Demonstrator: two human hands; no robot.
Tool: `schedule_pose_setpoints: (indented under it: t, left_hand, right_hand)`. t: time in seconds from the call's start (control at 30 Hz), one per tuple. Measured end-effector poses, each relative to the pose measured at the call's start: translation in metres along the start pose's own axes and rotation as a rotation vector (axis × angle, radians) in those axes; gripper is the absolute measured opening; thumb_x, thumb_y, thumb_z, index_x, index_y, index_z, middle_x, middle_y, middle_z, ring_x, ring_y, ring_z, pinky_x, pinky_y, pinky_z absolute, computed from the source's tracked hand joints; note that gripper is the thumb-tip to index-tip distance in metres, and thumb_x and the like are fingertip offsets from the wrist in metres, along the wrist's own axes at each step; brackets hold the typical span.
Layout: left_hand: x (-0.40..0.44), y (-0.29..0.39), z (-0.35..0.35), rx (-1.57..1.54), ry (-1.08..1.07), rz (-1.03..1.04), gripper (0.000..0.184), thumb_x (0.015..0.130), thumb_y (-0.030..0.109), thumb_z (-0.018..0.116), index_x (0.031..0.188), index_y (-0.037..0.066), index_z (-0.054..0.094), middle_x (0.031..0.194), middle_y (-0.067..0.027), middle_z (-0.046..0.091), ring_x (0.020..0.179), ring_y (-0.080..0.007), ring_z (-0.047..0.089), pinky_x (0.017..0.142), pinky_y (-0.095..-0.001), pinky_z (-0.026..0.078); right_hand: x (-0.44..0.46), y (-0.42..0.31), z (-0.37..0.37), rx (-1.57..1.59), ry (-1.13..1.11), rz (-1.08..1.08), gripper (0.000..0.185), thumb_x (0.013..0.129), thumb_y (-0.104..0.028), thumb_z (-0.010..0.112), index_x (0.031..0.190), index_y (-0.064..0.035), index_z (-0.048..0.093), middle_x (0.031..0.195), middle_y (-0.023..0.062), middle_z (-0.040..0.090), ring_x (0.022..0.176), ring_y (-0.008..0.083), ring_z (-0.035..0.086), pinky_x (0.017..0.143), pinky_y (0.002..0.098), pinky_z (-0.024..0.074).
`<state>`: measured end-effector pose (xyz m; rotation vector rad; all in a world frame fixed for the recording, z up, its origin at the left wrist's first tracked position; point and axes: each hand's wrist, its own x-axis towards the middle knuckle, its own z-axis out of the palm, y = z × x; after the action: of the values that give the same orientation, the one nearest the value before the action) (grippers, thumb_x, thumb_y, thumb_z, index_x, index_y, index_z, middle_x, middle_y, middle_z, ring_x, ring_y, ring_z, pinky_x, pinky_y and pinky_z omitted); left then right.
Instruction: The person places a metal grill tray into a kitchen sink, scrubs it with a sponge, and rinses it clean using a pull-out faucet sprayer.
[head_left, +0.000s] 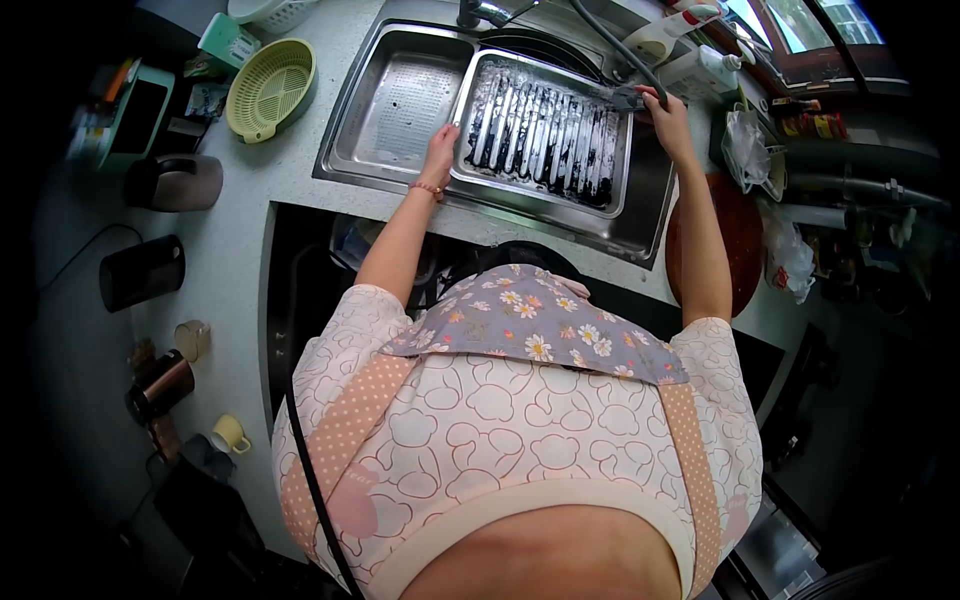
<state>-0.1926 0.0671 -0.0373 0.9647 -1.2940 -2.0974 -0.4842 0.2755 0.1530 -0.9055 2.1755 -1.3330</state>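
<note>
A rectangular metal tray (545,198) with a ridged bottom lies over the right basin of the sink, its inside wet and showing dark patches and whitish suds or glare. My left hand (438,158) is closed on the tray's left rim. At the tray's upper right corner, my right hand (668,118) is closed around a grey spray head (626,98) on a dark hose (625,50). The spray head points left over the tray. Whether water is coming out I cannot make out.
The left sink basin (400,100) has a perforated-looking bottom. Behind the tray sit a dark round pan (540,45) and the faucet (485,12). A green colander (270,88) stands left on the counter. Bottles (700,72) and a brown round board (722,245) are at the right.
</note>
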Motion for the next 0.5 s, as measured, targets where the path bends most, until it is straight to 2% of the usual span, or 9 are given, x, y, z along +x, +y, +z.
schedule_pose_setpoints:
  t: [0.03,0.13,0.23,0.37,0.5]
  left_hand:
    - [0.001,-0.001,-0.002,-0.004,0.026,0.014,0.014,0.089,0.018,0.049,0.082,0.007,0.056,0.075,0.0052,0.047,0.071,-0.0045,0.037,0.065,-0.0191,0.032]
    - [0.006,-0.004,-0.01,-0.037,0.026,0.031,0.015,0.089,0.019,0.049,0.082,0.007,0.056,0.074,0.0054,0.046,0.07,-0.0047,0.036,0.064,-0.0191,0.031]
    - [0.007,-0.002,-0.007,-0.071,0.05,0.048,0.015,0.089,0.019,0.049,0.083,0.007,0.056,0.074,0.0056,0.045,0.071,-0.0046,0.035,0.065,-0.0194,0.031]
    - [0.004,0.006,0.005,-0.109,0.062,0.033,0.015,0.089,0.02,0.049,0.084,0.008,0.056,0.076,0.0056,0.046,0.072,-0.0045,0.036,0.066,-0.0194,0.031]
    - [0.0,0.006,0.016,-0.119,0.087,0.01,0.014,0.089,0.02,0.05,0.085,0.008,0.056,0.078,0.0051,0.048,0.075,-0.0044,0.038,0.07,-0.0195,0.032]
  right_hand:
    - [0.004,0.009,-0.003,-0.111,0.011,-0.042,0.022,0.087,-0.017,0.051,0.099,-0.0036,0.063,0.071,0.003,0.056,0.063,0.0098,0.053,0.058,0.0266,0.0475]
    - [0.001,0.01,-0.007,-0.22,0.005,-0.043,0.023,0.086,-0.019,0.051,0.097,-0.0027,0.063,0.066,0.0054,0.057,0.056,0.0123,0.055,0.054,0.0278,0.045]
    - [-0.009,-0.001,-0.005,-0.265,-0.024,0.048,0.024,0.087,-0.019,0.05,0.093,0.0001,0.063,0.067,0.0086,0.059,0.055,0.0156,0.058,0.053,0.0279,0.0468]
    - [-0.021,-0.004,0.003,-0.217,-0.062,0.062,0.029,0.088,-0.02,0.048,0.088,0.0048,0.062,0.066,0.0096,0.057,0.056,0.0165,0.061,0.05,0.0277,0.0508]
    - [-0.034,-0.015,0.014,-0.116,-0.107,0.158,0.029,0.088,-0.021,0.048,0.087,0.005,0.061,0.064,0.0088,0.056,0.053,0.0167,0.06,0.048,0.0274,0.0515]
